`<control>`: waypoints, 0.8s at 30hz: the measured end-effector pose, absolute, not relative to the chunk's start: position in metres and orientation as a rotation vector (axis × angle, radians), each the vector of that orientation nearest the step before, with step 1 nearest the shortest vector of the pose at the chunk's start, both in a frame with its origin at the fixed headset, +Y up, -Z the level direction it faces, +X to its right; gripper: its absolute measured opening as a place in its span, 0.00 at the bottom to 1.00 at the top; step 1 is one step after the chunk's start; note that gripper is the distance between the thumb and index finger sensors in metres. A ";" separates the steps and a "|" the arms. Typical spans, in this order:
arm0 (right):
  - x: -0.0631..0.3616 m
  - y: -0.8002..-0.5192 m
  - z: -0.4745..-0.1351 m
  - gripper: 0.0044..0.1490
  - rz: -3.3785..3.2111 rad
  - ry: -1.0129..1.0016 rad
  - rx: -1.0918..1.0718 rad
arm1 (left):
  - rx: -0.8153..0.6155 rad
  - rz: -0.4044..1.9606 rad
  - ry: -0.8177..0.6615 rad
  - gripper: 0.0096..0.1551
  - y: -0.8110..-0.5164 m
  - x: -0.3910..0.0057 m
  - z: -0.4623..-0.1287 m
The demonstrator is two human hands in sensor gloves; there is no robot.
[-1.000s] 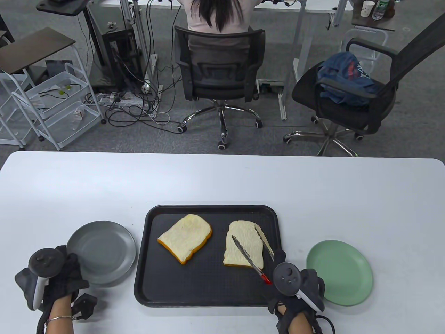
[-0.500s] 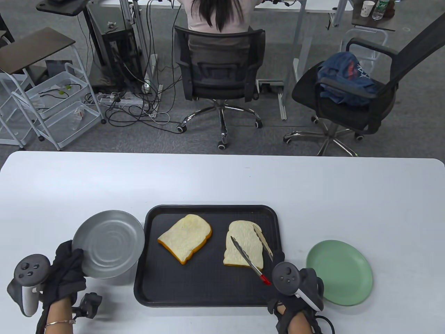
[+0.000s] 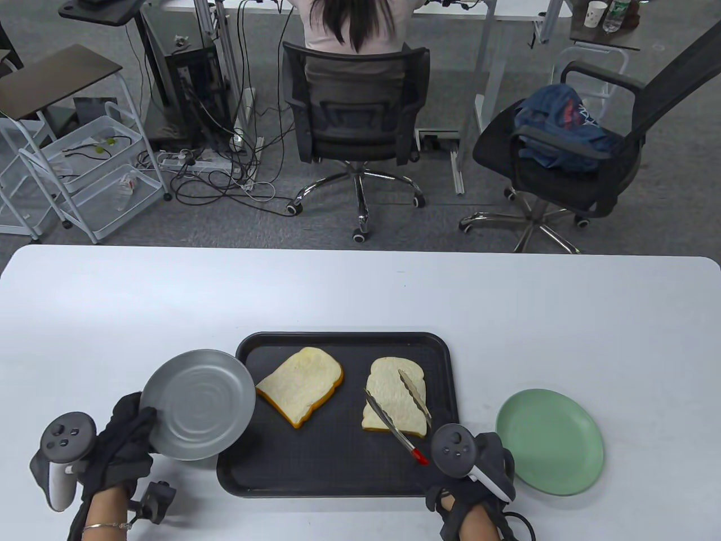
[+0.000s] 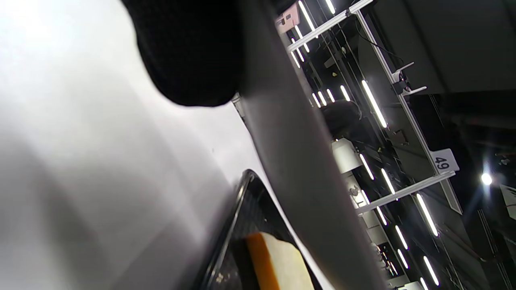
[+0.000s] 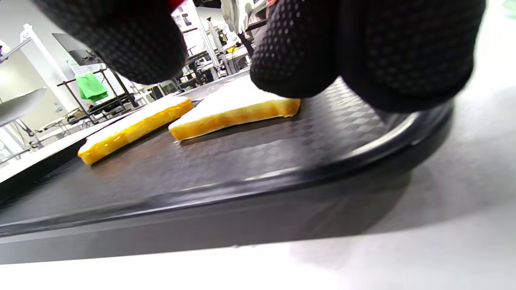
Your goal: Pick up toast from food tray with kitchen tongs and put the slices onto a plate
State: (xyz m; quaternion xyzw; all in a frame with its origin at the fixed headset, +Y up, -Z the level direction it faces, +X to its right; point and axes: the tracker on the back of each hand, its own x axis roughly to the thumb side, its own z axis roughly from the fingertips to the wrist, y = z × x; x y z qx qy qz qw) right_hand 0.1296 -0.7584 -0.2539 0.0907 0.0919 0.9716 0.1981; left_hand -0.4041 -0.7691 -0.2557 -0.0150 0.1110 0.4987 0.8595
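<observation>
A black food tray (image 3: 338, 456) holds two toast slices. My left hand (image 3: 127, 437) grips a grey plate (image 3: 197, 404) by its near rim and holds it tilted in the air over the tray's left edge. In the left wrist view a fingertip (image 4: 189, 52) presses the grey plate (image 4: 298, 161) above the left slice (image 4: 278, 266). My right hand (image 3: 495, 453) grips the red-tipped tongs (image 3: 388, 424); their arms are spread over the right slice (image 3: 394, 403). The left slice (image 3: 301, 384) lies untouched. In the right wrist view my fingers (image 5: 298, 48) hang above the tray (image 5: 242, 161).
A green plate (image 3: 549, 442) sits on the white table right of the tray, close to my right hand. Beyond the table's far edge stand office chairs, a seated person and a wire cart.
My left hand has lifted the grey plate off the table and carried it right, over the tray's left edge. The tongs have shifted slightly left over the right slice.
</observation>
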 end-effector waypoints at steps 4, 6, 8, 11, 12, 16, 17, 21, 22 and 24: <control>0.125 -0.756 -0.254 0.67 2.671 0.289 0.262 | -0.041 1.036 0.223 0.31 -0.770 -0.402 -0.257; 0.125 -0.753 -0.254 0.67 2.642 0.299 0.262 | -0.042 1.041 0.219 0.31 -0.770 -0.401 -0.257; 0.126 -0.750 -0.255 0.67 2.597 0.310 0.259 | -0.039 1.048 0.215 0.31 -0.769 -0.401 -0.257; 0.132 -0.748 -0.256 0.66 2.516 0.331 0.255 | -0.036 1.058 0.212 0.31 -0.769 -0.402 -0.257; 0.135 -0.746 -0.257 0.65 2.472 0.352 0.245 | -0.035 1.062 0.214 0.31 -0.769 -0.403 -0.257; 0.149 -0.743 -0.258 0.63 2.269 0.442 0.189 | -0.031 1.070 0.224 0.31 -0.770 -0.405 -0.256; 0.152 -0.742 -0.259 0.63 2.225 0.472 0.173 | -0.030 1.072 0.226 0.31 -0.770 -0.405 -0.256; 0.162 -0.740 -0.261 0.61 2.066 0.623 0.142 | -0.030 1.083 0.229 0.31 -0.769 -0.405 -0.256; 0.165 -0.739 -0.261 0.61 2.022 0.672 0.131 | -0.031 1.085 0.230 0.31 -0.769 -0.405 -0.256; 0.170 -0.737 -0.261 0.61 2.004 0.719 0.111 | -0.033 1.083 0.231 0.31 -0.769 -0.405 -0.255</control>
